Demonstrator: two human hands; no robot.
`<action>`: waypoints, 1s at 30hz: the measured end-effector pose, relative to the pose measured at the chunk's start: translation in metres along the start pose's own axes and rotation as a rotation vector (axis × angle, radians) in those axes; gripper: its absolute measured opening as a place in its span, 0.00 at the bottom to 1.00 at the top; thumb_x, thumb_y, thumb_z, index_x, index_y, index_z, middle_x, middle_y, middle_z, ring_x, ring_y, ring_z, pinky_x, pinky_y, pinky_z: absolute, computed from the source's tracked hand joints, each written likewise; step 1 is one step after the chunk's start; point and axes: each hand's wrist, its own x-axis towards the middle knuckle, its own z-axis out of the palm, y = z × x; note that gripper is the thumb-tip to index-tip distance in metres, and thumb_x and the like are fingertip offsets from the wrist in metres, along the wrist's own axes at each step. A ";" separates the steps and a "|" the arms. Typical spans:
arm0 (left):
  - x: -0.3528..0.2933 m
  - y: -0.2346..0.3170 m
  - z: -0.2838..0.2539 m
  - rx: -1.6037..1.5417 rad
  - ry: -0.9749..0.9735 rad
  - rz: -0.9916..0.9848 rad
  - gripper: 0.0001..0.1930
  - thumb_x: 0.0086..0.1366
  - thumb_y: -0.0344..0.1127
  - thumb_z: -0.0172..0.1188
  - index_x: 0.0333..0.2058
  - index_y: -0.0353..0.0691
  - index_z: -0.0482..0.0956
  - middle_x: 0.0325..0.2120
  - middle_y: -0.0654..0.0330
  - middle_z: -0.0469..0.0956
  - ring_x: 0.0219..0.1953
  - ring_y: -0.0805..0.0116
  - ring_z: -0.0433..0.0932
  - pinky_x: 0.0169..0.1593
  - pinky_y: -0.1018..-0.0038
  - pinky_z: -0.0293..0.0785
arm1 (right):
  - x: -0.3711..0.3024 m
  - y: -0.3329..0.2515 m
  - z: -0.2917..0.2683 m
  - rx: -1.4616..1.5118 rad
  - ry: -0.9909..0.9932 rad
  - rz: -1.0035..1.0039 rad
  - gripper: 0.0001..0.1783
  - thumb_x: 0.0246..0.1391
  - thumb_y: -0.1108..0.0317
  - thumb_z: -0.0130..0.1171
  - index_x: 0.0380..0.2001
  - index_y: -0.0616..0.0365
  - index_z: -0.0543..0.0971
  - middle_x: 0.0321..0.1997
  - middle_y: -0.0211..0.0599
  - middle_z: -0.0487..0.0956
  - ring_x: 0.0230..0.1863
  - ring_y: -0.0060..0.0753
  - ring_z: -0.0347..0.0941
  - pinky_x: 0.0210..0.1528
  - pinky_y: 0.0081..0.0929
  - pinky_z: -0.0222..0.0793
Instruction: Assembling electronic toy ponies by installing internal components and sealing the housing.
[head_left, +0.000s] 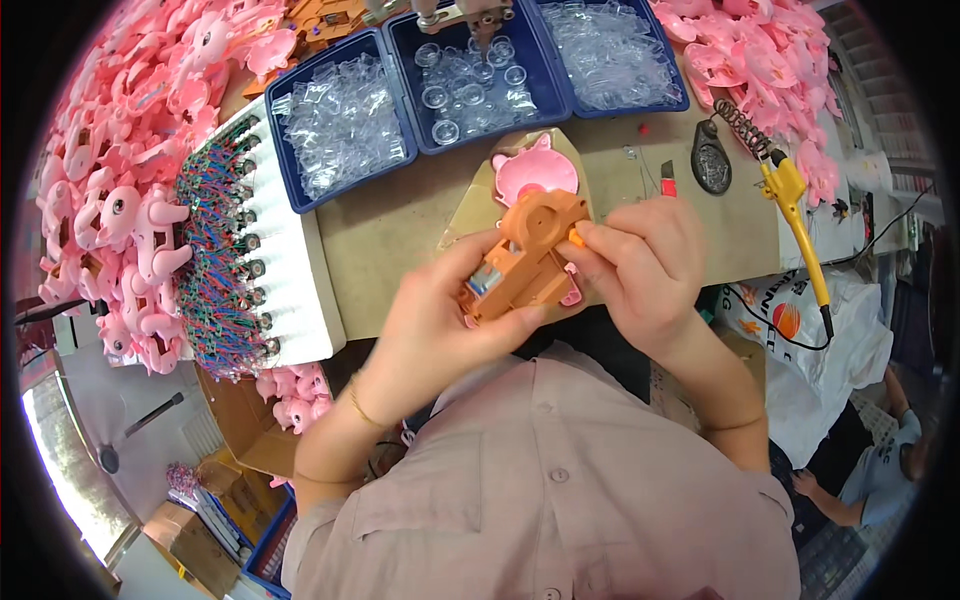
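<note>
My left hand (425, 315) is closed around an orange plastic toy housing (535, 265) with a round ring at its top and a small silvery-blue part in its side. At the housing's right edge, my right hand (645, 265) pinches a small bright-orange plastic piece (576, 237). Just beyond them lies a pink plastic shell with ears (537, 172), on a tan sheet (470, 215). Some pink plastic also shows below the housing, mostly hidden by it.
Three blue bins (410, 140) of clear plastic parts line the back. Pink toy parts (85, 150) heap at the left, beside wired components (215, 260) on white foam (305, 290). A yellow soldering iron (805, 225), dark coil stand (711, 160) and red-handled knife (668, 182) lie right.
</note>
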 end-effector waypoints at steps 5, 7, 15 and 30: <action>-0.005 -0.006 -0.001 -0.014 0.087 0.082 0.25 0.49 0.28 0.64 0.49 0.34 0.72 0.41 0.54 0.78 0.42 0.69 0.78 0.45 0.74 0.73 | 0.012 0.002 -0.013 0.393 -0.053 0.274 0.21 0.38 0.67 0.70 0.37 0.61 0.76 0.33 0.36 0.72 0.32 0.34 0.69 0.34 0.28 0.66; -0.002 -0.007 -0.009 0.032 0.049 0.128 0.25 0.47 0.25 0.62 0.48 0.36 0.74 0.43 0.54 0.78 0.45 0.63 0.78 0.47 0.72 0.72 | 0.019 0.005 -0.024 0.608 -0.088 0.472 0.22 0.40 0.65 0.69 0.40 0.62 0.76 0.35 0.37 0.72 0.34 0.33 0.69 0.36 0.27 0.67; 0.000 0.012 -0.023 0.347 -0.111 0.477 0.23 0.46 0.26 0.64 0.45 0.37 0.77 0.45 0.52 0.78 0.48 0.56 0.77 0.48 0.69 0.72 | 0.035 0.008 -0.046 0.546 -0.398 0.097 0.23 0.39 0.64 0.68 0.41 0.61 0.78 0.38 0.38 0.76 0.37 0.35 0.73 0.38 0.29 0.69; -0.023 -0.008 0.007 0.190 0.048 0.427 0.24 0.46 0.28 0.67 0.46 0.40 0.76 0.39 0.55 0.79 0.40 0.62 0.80 0.43 0.72 0.75 | 0.016 0.000 -0.038 0.678 -0.520 0.385 0.38 0.29 0.49 0.73 0.43 0.63 0.77 0.41 0.39 0.75 0.41 0.36 0.71 0.44 0.28 0.66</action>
